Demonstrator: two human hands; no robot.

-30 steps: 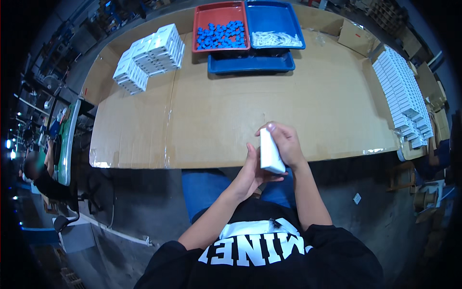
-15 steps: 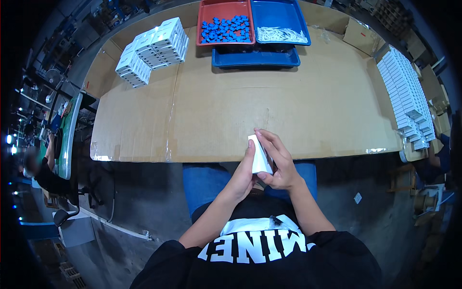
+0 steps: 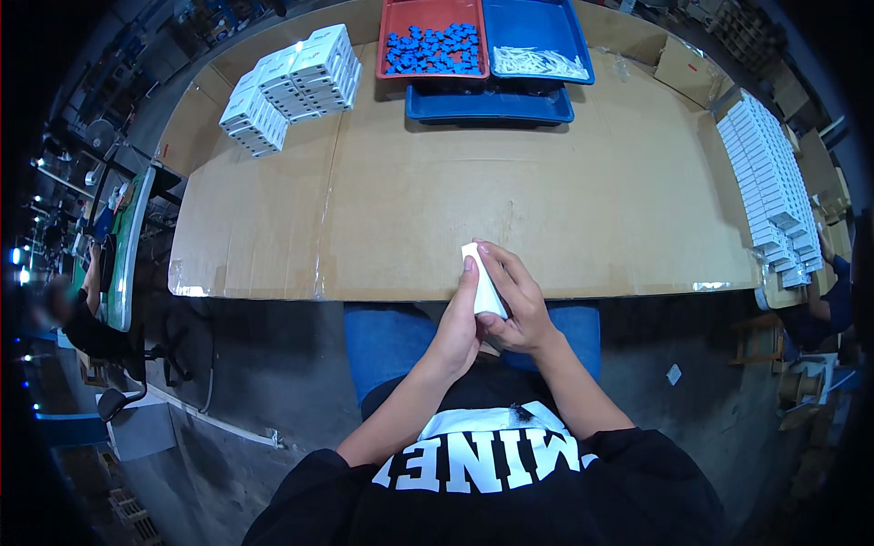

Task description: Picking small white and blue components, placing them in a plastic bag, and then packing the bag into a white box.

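Note:
A small white box [image 3: 486,289] stands tilted between my two hands, just over the near edge of the table. My left hand [image 3: 457,323] is closed on its left side, thumb lying along the edge. From the right, my right hand [image 3: 523,305] wraps it, with fingers over the far side and the thumb near its lower end. Part of the box is hidden by my fingers and palms.
The cardboard-covered table [image 3: 410,218] spreads ahead. At its far side are a red tray [image 3: 390,13] of blue pieces, a blue tray [image 3: 537,25] of white sticks and a lower blue tray [image 3: 492,118]. White boxes are stacked at left [image 3: 305,82] and right [image 3: 769,173].
Both hands and the box have shifted slightly up and to the left. The right hand's fingers now cover the far side of the box more closely.

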